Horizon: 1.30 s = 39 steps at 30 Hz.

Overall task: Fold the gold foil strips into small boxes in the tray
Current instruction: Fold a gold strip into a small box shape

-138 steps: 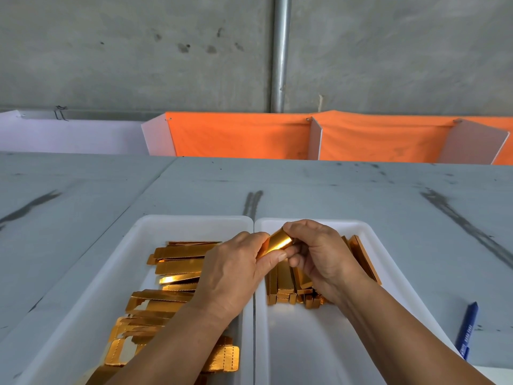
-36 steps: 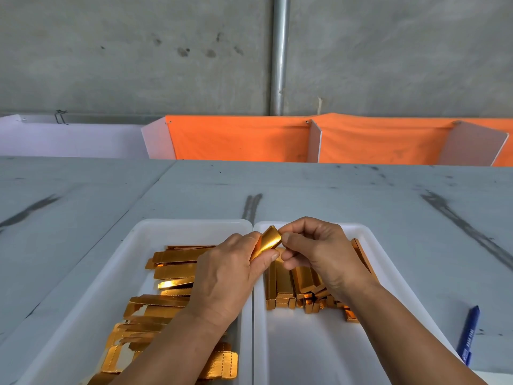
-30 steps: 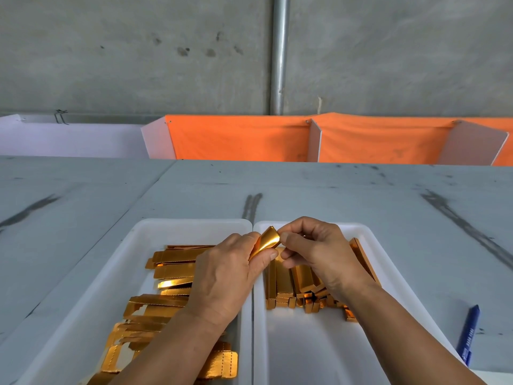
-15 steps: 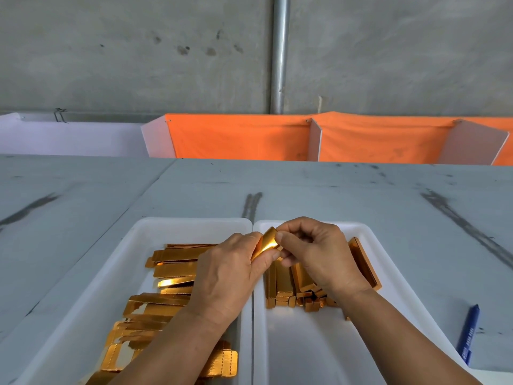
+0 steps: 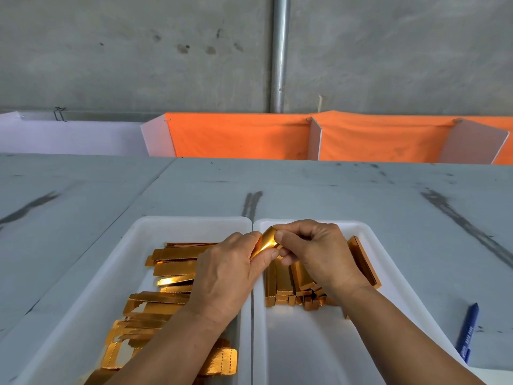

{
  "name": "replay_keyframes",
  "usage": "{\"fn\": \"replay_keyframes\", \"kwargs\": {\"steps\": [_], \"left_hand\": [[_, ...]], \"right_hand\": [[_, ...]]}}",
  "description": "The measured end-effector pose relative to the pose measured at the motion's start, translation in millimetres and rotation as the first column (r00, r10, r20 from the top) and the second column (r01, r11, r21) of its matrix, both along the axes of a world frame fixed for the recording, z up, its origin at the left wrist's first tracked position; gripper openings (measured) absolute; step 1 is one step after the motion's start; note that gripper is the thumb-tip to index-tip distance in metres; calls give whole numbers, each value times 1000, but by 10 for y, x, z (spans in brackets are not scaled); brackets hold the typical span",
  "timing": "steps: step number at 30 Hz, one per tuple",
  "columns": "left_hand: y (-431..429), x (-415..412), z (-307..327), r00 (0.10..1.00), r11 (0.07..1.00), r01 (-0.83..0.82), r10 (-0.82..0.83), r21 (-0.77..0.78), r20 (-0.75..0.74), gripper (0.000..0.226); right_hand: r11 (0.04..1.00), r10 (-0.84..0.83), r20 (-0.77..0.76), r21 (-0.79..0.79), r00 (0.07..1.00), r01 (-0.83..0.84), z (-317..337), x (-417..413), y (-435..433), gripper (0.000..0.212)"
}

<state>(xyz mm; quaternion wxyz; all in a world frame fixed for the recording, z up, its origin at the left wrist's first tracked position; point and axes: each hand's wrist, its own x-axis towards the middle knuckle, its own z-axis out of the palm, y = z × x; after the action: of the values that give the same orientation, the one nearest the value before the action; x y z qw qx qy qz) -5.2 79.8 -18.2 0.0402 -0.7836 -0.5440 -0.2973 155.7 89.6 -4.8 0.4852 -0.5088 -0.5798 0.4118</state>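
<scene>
Pinching 1 gold foil strip [image 5: 266, 241], left hand [image 5: 227, 273] and right hand [image 5: 316, 254] hold it in a firm grip over the tray seam [image 5: 252, 343]. Flat strips [image 5: 175, 269] lie left, folded boxes [image 5: 283, 279] right: likely short reaches.

Glossy gold foil is seen on the strips [image 5: 173, 269] and folded boxes [image 5: 283, 279]. The trays [image 5: 191, 222] are shown in smooth white plastic. The tabletop [image 5: 333, 195] is finished matt grey; orange cloth [image 5: 238, 137] is hung along its far edge.
</scene>
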Motion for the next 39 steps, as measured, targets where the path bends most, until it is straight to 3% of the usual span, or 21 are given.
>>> {"fn": "replay_keyframes", "kwargs": {"steps": [11,17,33,39], "left_hand": [[22,-16,-16,999,1000,15,-14,-16,30,57],[35,-15,-8,996,998,55,-53,-35,65,63],[65,-24,-34,995,991,99,-98,-86,12,67],[103,-58,-45,999,999,42,-41,-27,11,71]], "right_hand": [[1000,1,-12,0,1000,-1,-19,-19,4,11],[999,34,7,5,999,-34,-2,-26,-9,24],[993,111,77,-59,991,-106,35,17,6,11],[989,101,15,-113,995,-99,36,46,35,0]]}}
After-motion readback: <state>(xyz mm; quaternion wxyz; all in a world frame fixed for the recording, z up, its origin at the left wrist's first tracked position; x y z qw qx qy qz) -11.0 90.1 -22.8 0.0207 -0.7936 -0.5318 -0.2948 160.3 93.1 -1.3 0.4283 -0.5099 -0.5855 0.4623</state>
